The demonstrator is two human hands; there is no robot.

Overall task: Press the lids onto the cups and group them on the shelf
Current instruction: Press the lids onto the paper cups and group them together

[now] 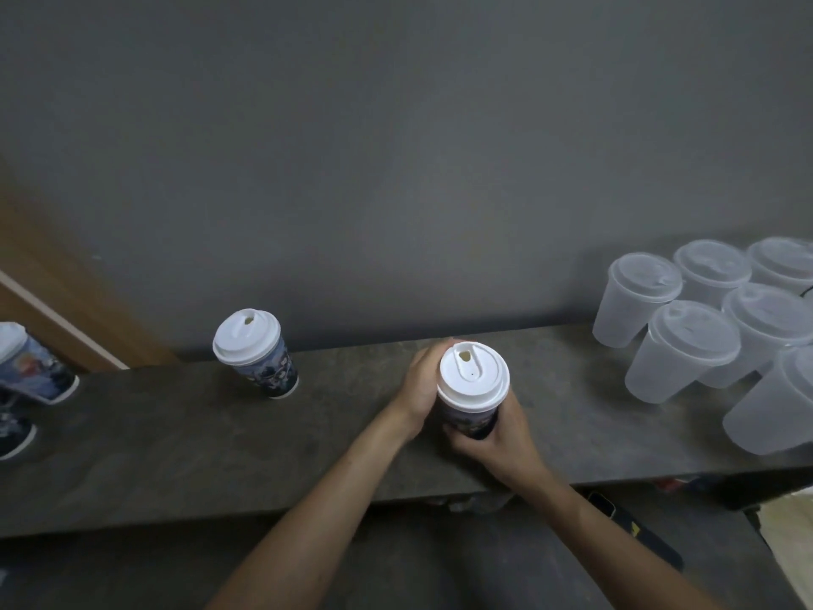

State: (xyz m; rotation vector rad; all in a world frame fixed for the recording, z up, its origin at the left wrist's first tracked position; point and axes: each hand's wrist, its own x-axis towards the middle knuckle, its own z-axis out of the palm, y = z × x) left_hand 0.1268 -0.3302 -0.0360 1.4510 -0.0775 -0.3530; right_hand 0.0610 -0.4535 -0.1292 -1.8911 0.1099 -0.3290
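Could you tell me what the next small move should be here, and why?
Probably carry the held printed cup left, beside the other printed cup on the shelf: its white lid looks seated level, the left hand and right hand both grip it, and the translucent cups already stand grouped at right.

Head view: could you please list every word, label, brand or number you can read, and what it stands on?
No text is readable.
Too blurred: artwork on held printed cup, standing printed cup, printed cups at left edge.
No marking visible: clear lidded cups.
Illegible: yellow mark on black object.
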